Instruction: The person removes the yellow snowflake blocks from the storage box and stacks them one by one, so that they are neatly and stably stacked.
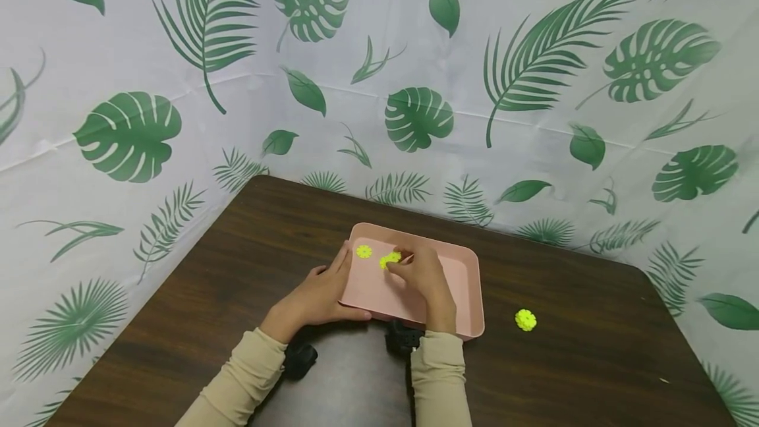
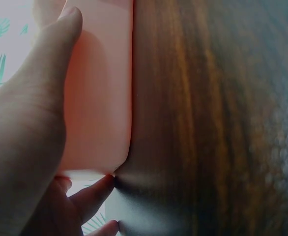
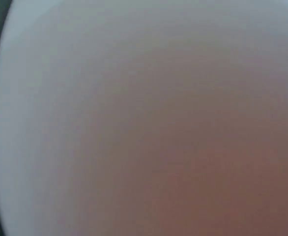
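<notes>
The left hand spreads its thumb and fingers around the near left corner of the tray, touching it. Inside, the right hand pinches a yellow disc between thumb and fingers; a second disc lies to its left. A yellow pile sits on the table, right of the tray.

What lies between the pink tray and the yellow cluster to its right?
Only bare dark tabletop separates the pink tray from the yellow cluster, as the head view shows.
</notes>
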### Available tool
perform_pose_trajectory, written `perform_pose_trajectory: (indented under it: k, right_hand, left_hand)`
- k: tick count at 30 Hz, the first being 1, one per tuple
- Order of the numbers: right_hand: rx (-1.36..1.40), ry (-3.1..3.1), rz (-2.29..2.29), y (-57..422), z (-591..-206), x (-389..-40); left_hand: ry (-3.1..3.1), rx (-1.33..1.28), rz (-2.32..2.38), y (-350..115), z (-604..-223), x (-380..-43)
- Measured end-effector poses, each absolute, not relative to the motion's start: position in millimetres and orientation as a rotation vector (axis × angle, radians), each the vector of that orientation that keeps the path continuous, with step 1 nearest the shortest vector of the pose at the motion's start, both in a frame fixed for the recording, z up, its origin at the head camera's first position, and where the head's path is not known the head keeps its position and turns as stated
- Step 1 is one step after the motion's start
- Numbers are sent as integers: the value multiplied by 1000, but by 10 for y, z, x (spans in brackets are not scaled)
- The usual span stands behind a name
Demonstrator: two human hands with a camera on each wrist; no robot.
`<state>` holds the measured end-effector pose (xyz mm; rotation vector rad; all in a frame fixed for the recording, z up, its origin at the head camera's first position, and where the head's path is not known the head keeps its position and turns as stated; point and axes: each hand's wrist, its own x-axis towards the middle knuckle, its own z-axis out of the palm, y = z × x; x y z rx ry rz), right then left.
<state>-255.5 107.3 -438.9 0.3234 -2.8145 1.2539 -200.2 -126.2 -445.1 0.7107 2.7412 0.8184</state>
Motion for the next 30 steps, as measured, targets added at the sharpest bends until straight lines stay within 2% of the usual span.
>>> perform_pose_trajectory:
  k: [15, 30]
  right_hand:
    - [280, -2721, 1123, 1428, -3980, -2271]
    - [54, -2687, 1142, 2004, -3943, -2086]
  left_hand:
    - [2753, 701, 820, -1241, -4475, -1991]
    - [2714, 703, 868, -1282, -4457, -2011]
